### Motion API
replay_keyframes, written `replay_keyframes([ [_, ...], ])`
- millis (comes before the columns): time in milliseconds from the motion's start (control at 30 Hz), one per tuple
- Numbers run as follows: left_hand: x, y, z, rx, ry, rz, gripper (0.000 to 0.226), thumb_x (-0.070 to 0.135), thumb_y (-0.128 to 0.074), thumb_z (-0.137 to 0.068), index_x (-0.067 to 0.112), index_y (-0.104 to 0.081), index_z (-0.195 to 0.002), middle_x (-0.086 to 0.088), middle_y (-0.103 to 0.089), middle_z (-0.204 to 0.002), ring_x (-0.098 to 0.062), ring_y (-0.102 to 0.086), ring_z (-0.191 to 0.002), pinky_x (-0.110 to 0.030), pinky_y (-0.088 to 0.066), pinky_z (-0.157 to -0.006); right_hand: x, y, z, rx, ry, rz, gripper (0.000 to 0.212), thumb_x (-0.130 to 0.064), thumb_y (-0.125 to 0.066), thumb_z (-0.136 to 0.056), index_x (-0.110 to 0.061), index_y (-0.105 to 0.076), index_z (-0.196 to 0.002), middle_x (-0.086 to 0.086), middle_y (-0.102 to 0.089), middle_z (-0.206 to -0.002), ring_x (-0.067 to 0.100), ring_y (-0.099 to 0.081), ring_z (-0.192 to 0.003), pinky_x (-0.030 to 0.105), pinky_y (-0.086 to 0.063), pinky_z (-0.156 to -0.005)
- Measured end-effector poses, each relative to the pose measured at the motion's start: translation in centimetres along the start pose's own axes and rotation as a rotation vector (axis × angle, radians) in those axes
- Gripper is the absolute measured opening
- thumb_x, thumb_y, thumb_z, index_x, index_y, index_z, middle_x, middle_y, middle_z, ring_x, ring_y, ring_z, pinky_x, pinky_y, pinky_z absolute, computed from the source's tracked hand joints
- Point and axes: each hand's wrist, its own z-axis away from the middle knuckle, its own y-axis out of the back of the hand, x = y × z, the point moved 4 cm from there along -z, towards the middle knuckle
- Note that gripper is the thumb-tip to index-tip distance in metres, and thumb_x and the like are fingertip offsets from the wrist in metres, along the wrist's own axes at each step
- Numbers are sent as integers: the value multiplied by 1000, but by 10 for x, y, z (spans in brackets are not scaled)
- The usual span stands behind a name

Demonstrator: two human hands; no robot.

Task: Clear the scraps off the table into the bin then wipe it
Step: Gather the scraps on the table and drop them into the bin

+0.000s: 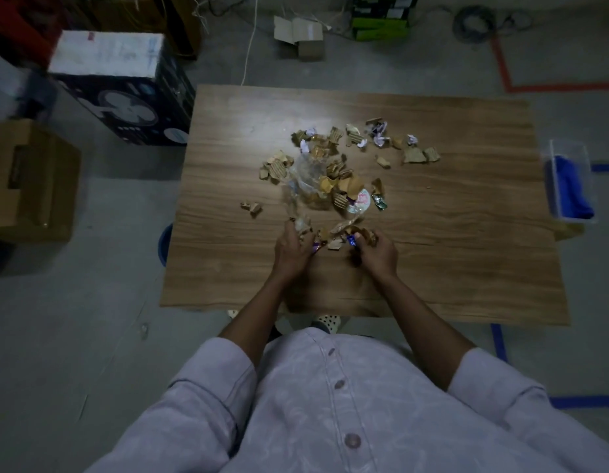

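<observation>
Scraps crowd mid-table; its right half lies bare.

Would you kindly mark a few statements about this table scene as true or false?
1. The left hand and right hand are at the near end of the scraps. True.
2. The blue cloth is spread over the middle of the table. False: it sits in a clear container at the right edge.
3. The table is cleared. False: scraps cover its middle.
4. A fan box stands left of the table. True.
</observation>
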Motion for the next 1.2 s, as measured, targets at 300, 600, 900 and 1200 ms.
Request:
replay_keyframes([
  [300, -5, 15, 9, -70, 128, -65, 39, 25, -55, -102, -3, -44, -126, -28, -62, -121, -42, -59, -111, -36, -35, -75, -18, -6, -1, 3, 351, 236, 31, -14, -71, -89, -12, -69, -120, 14, -58, -129, 34, -54, -119, 31, -42, -92],
  [600, -19, 23, 19, -98, 100, -143, 24, 25, -55, -102, 4, -66, -103, -21, -70, -108, -35, -63, -104, -37, -43, -83, -11, -64, -4, -299, 503, 741, 68, -68, -47, -94, -42, -30, -154, 5, 7, -169, 42, 15, -152, 61, -7, -120],
  [900, -36, 34, 18, -34, 276, -40, 41, 27, -52, -99, 13, -53, -61, -23, -61, -75, -28, -58, -77, -34, -23, -63, -20, -84, 3, -160, 634, 773, 44, -38, -54, -98, -17, -48, -136, 19, -46, -135, 36, -40, -115, 49, -42, -93],
  [1200, -59, 62, 0, 132, 343, 105, 37, 41, -39, -83, 17, -58, -61, -24, -68, -87, -39, -66, -88, -42, -43, -71, -53, -104, 29, -278, 587, 298, 45, -29, -39, -81, -4, -55, -114, 18, -49, -110, 31, -43, -98, 39, -40, -78],
])
